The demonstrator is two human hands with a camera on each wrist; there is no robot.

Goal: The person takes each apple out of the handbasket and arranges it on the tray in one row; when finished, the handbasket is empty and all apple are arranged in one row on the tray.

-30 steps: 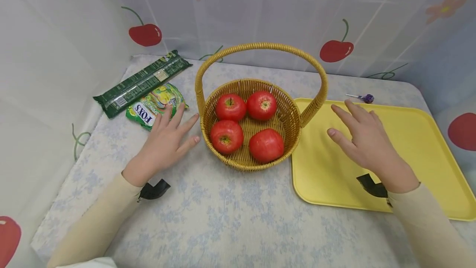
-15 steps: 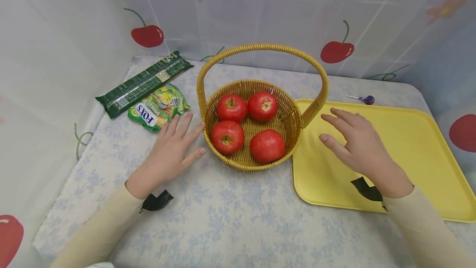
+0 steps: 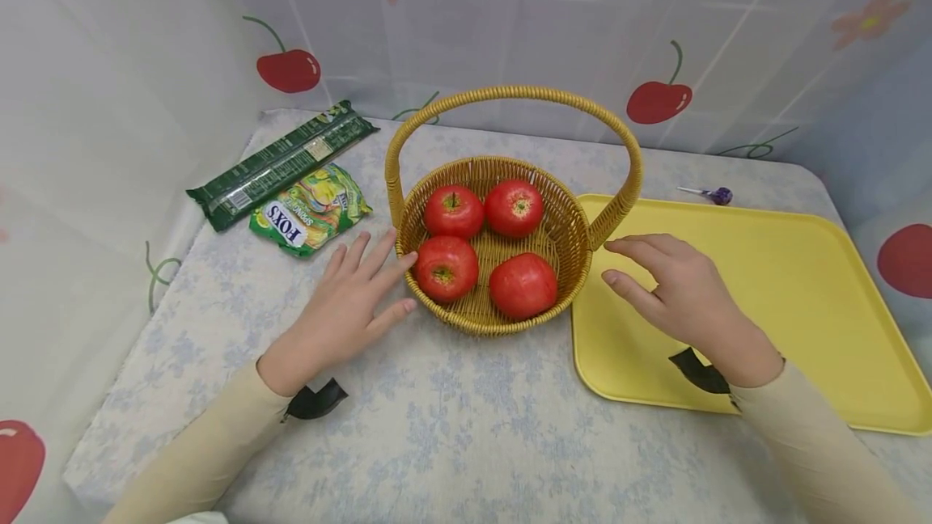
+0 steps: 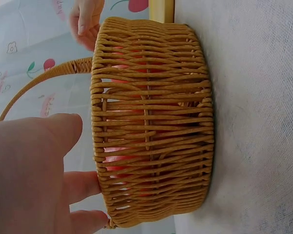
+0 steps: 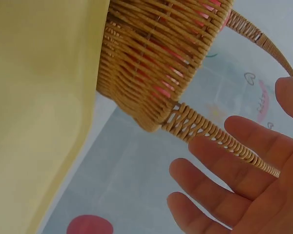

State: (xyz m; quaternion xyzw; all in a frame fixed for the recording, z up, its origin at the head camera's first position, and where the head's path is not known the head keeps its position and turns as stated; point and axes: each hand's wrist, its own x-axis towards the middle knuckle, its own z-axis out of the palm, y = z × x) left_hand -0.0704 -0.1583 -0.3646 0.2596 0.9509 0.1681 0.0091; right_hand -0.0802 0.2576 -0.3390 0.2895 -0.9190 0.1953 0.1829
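The wicker basket (image 3: 476, 327) of red apples (image 3: 523, 286) stands on the bench (image 3: 466, 427) between the left hand (image 3: 342, 310), fingers spread at its side, and the right hand (image 3: 680, 293), loosely spread above the yellow tray (image 3: 801, 297).

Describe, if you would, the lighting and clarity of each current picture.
Head view: soft, fairly even light, brand name legible on the green FOX'S bag; left wrist view: turned sideways, wicker basket distinct strand by strand; right wrist view: tilted, right hand rather dim.
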